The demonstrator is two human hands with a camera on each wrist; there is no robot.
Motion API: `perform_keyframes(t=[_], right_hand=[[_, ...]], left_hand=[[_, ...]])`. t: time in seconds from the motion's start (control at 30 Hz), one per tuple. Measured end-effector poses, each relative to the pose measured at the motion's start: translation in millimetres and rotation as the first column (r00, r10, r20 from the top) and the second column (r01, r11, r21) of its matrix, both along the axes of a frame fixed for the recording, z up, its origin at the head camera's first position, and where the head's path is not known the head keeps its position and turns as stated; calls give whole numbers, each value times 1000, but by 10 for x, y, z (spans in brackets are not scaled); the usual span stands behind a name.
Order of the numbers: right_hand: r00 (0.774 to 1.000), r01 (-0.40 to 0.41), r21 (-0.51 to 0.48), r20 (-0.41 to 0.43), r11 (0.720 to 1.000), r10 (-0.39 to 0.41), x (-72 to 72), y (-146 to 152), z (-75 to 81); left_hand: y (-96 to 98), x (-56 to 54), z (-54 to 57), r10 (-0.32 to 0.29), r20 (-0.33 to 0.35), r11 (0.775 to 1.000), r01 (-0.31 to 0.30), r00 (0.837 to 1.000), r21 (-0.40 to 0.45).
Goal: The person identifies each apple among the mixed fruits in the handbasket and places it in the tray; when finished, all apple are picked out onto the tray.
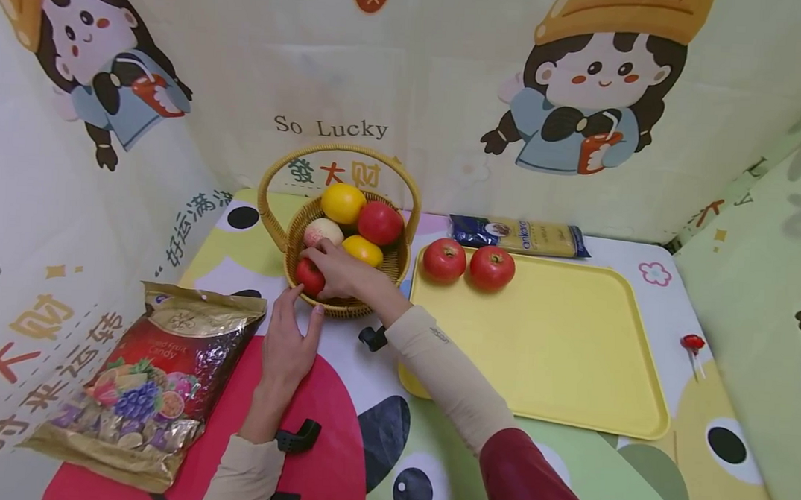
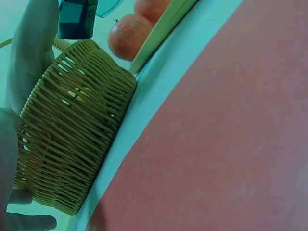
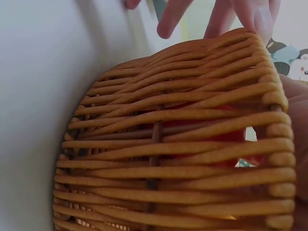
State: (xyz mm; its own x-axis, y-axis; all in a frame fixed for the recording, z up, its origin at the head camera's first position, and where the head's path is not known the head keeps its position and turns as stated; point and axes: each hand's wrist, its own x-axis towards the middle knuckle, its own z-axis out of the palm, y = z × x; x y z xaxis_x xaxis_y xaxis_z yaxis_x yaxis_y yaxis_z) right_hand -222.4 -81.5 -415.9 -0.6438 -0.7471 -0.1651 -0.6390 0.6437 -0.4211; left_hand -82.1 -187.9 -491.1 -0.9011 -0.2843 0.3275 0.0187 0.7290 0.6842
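Observation:
A wicker basket (image 1: 397, 263) with a tall handle holds a red round fruit (image 1: 310, 277), a pale pink peach (image 1: 322, 232), two yellow fruits, the rear one (image 1: 342, 203) larger than the front one (image 1: 364, 251), and a big red fruit (image 1: 381, 223). Reaching over the front rim, my right hand (image 1: 346, 271) grips the smaller red fruit inside at the left. My left hand (image 1: 287, 343) is at the basket's front left, its extended fingers touching the rim. Basket weave (image 3: 192, 139) hides most of that fruit in the right wrist view.
Right of the basket is a yellow tray (image 1: 557, 346) bearing two tomatoes, one (image 1: 444, 260) left of the other (image 1: 492, 269). Behind it lies a pasta packet (image 1: 522, 237). A candy bag (image 1: 146, 381) lies at left, a red lollipop (image 1: 692, 342) at far right.

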Motion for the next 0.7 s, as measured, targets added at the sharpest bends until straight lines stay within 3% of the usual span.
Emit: perform_keyframes(t=[0.27, 0.7], right_hand=[[1000, 1, -24, 7, 1000, -1, -42, 25, -65], [999, -4, -72, -45, 997, 0, 9, 122, 68]], left_hand=[[28, 1, 0, -1, 1, 1000, 1, 1000, -5], [-15, 8, -16, -12, 19, 1000, 12, 1000, -4]])
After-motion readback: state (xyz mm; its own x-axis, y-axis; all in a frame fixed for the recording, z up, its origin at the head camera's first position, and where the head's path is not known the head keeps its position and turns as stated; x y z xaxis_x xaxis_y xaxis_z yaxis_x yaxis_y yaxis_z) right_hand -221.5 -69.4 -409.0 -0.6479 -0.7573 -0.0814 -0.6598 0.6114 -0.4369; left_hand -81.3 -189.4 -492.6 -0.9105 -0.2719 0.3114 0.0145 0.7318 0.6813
